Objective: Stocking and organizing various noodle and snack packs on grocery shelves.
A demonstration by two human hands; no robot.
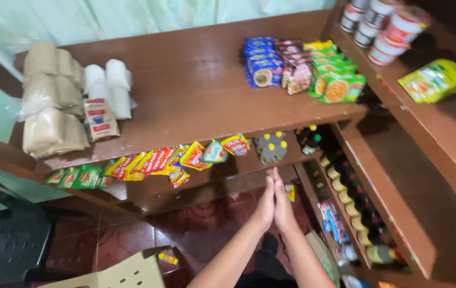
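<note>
Brown wooden shelves (196,90) fill the corner. Paper bags (52,101) sit at the top shelf's left end, noodle packs (302,66) near its right end. Below, the left hand (265,202) and right hand (283,205) press flat together, holding nothing, just under hanging sachets (153,162).

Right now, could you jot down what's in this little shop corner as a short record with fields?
Place: brown wooden corner shelves above a red tiled floor
Left hand: empty, palm pressed flat against the right hand
Right hand: empty, pressed to the left, fingers pointing at the lower shelf
Top shelf, left: tan wrapped bundles and white rolls
Top shelf, middle: blue, dark and green noodle packets
Shelf edge: hanging row of small sachets
Right shelves: cup containers, bottles
Floor, left: dark plastic chair
</note>
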